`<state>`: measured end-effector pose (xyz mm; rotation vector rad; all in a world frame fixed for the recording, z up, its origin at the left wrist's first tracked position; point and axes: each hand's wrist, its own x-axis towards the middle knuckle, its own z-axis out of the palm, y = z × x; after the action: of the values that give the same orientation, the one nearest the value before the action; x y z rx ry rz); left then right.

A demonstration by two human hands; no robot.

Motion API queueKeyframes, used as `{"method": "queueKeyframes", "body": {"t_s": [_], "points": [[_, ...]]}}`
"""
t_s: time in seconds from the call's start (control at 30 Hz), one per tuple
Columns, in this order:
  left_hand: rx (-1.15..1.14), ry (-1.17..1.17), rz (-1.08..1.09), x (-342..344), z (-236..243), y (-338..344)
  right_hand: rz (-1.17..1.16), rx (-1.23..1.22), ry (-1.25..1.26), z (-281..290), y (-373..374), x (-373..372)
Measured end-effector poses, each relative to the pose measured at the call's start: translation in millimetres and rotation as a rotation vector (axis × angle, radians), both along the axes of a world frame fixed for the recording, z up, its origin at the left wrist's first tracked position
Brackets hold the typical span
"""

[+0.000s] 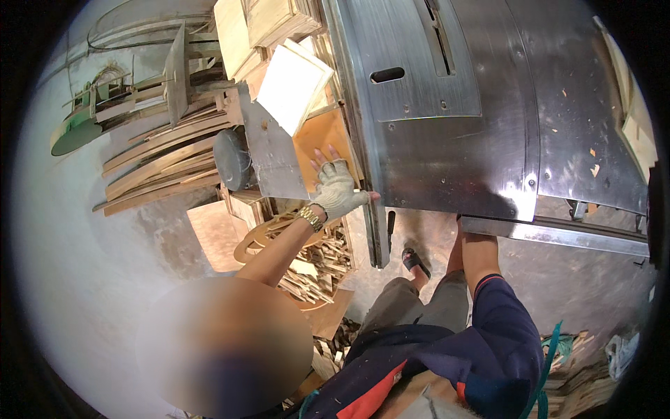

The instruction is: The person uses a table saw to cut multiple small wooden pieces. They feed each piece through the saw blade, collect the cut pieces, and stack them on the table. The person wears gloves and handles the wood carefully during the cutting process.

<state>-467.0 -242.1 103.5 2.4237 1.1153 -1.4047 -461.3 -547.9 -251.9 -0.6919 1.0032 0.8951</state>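
My left hand [337, 188], in a pale fingerless work glove, rests with fingers spread on an orange-brown board [333, 129]. Its thumb reaches toward the metal rail [377, 230] along the table's left edge. A gold-coloured watch [311, 217] is on that wrist. Just beyond the fingers, a pale square panel [289, 84] lies tilted on other wood pieces. My right forearm [479, 257] goes down to the near edge of the metal machine table [447, 157]; the table hides my right hand.
The table has a long slot [438, 38] and an oval opening [387, 75]. Stacked wooden panels [283, 21] stand at the far left. Long boards [167, 164] lie further left, near a grey round lid [231, 159]. Wood offcuts [317, 269] fill a container below my left arm.
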Motion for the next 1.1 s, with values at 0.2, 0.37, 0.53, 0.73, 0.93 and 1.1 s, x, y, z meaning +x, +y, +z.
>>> {"method": "queueKeyframes", "body": {"t_s": [0.2, 0.37, 0.53, 0.73, 0.93, 1.1], "points": [[-0.006, -0.037, 0.006, -5.3, -0.8, -1.3, 0.004, 0.017, -0.043, 16.0, 21.5, 22.0], [-0.059, -0.105, 0.015, -8.7, -1.1, 3.7, 0.059, 0.053, -0.044, 43.0, 37.7, -9.0], [-0.087, -0.206, 0.072, -18.7, -0.5, 6.2, 0.377, -0.162, -0.123, 120.4, 6.3, -91.2], [-0.203, -0.309, 0.081, -16.5, 15.3, 8.3, 0.708, -0.736, -1.187, 276.3, 72.6, -85.6], [-0.216, -1.027, 0.112, -53.2, -15.1, 48.1, 0.667, -1.051, -1.502, 333.4, 181.6, -41.6], [-0.332, -1.007, 0.873, -92.1, -39.8, 141.6, 0.923, -1.143, -1.336, 349.5, 222.8, -42.6]]}}
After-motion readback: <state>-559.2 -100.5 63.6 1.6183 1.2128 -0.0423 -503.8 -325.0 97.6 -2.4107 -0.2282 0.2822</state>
